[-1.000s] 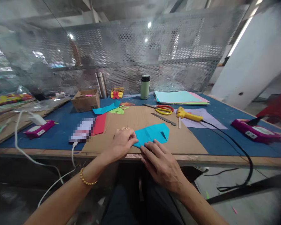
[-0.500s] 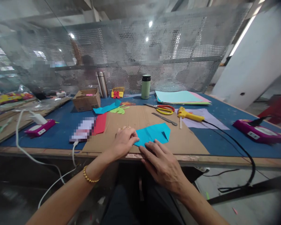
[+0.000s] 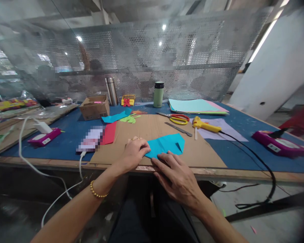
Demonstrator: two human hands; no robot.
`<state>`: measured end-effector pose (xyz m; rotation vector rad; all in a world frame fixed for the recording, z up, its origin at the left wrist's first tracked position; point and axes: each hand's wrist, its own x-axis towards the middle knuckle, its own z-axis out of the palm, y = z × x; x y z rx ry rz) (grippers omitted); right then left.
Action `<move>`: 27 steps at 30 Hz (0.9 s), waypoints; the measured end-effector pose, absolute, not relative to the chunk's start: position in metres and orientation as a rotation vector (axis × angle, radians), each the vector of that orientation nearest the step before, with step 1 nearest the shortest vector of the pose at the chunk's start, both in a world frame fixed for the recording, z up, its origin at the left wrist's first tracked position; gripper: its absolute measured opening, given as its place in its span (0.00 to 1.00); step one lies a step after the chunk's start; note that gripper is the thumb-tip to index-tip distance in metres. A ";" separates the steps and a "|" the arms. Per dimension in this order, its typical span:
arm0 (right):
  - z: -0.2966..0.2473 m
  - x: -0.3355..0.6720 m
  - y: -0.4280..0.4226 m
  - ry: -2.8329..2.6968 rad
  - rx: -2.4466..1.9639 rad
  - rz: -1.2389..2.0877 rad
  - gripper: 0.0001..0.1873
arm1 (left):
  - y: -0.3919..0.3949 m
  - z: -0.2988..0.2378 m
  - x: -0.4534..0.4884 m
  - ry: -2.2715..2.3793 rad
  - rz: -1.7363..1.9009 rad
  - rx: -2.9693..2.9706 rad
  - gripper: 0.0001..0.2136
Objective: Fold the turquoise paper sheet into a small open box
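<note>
Folded blue paper (image 3: 164, 144) lies on cardboard (image 3: 204, 156), just beyond our fingers. Left hand (image 3: 134, 151): pinched closed at its left corner. Right hand (image 3: 179, 178): loosely spread, fingertips covering the near edge. Beyond, we note scissors (image 3: 171, 116), metal blade (image 3: 178, 129), yellow glue gun (image 3: 208, 126).

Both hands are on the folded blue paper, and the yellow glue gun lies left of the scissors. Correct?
Not quite: the yellow glue gun lies right of the scissors, as the head view shows. The left hand and right hand are indeed on the folded blue paper.
</note>
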<state>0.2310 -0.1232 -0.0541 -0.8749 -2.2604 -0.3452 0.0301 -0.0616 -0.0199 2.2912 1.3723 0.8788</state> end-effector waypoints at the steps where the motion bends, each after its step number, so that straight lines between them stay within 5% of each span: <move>1: -0.054 0.231 -0.123 -2.262 -0.869 -0.342 0.19 | -0.062 -0.019 0.030 1.372 0.879 2.282 0.07; 27: -0.058 0.231 -0.121 -2.280 -0.860 -0.398 0.18 | -0.061 -0.024 0.032 1.448 0.864 2.377 0.07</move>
